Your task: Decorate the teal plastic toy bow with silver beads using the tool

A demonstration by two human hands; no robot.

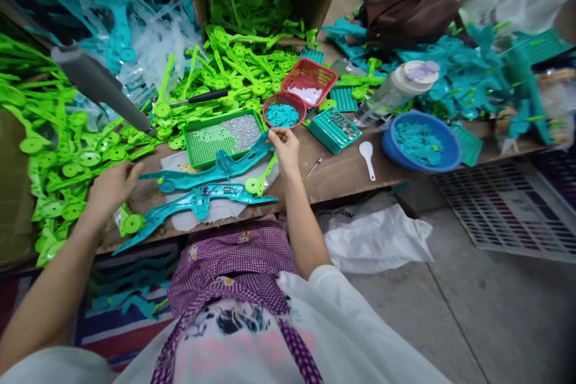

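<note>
At the right end of a teal bow-shaped plastic shell half, my right hand has its fingers pinched on the tip. My left hand is by the shell's left end, its thumb and fingers apart with nothing visible in them. Nearer me lies a second teal shell half, inner side up, with wires and small parts inside. A lime-green arm with a round disc touches its right end, and another green disc piece lies near its left end.
Behind the shells sits a green tray of small silver pieces. Red baskets, a teal box, a white spoon, a bottle and a blue bowl stand rightward. A grey upright tool leans over heaped green parts.
</note>
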